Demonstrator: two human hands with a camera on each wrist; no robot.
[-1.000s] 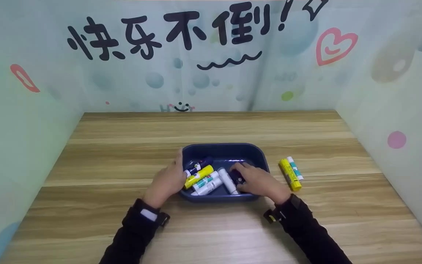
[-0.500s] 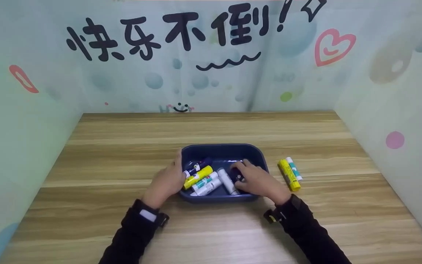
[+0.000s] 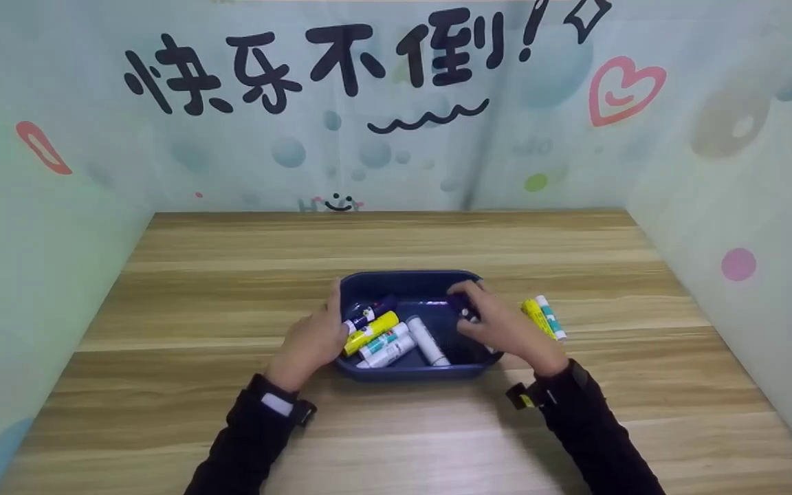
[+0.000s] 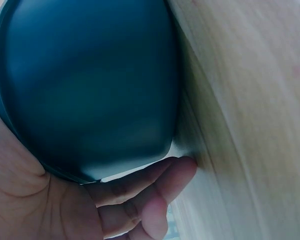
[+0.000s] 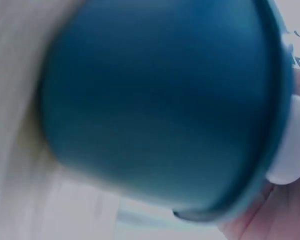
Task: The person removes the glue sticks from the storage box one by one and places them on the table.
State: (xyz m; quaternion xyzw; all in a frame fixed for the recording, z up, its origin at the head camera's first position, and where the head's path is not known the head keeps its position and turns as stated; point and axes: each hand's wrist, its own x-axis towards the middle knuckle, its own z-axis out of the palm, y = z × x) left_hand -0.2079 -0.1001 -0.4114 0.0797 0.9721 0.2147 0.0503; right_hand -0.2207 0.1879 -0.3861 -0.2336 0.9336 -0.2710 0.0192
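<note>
The left hand (image 3: 313, 340), fingers uncurled, braces the left end of the box (image 3: 413, 372), while at its right end the right hand (image 3: 506, 330) pinches a dark glue stick (image 3: 462, 303), seemingly mid-transfer, which calls for a firm hold clear of the box.

Black long sleeves (image 3: 238, 440), dark wristbands (image 3: 561, 381), pale patch (image 3: 278, 404) on the left one, yellow fleck (image 3: 526, 399) by the right.
</note>
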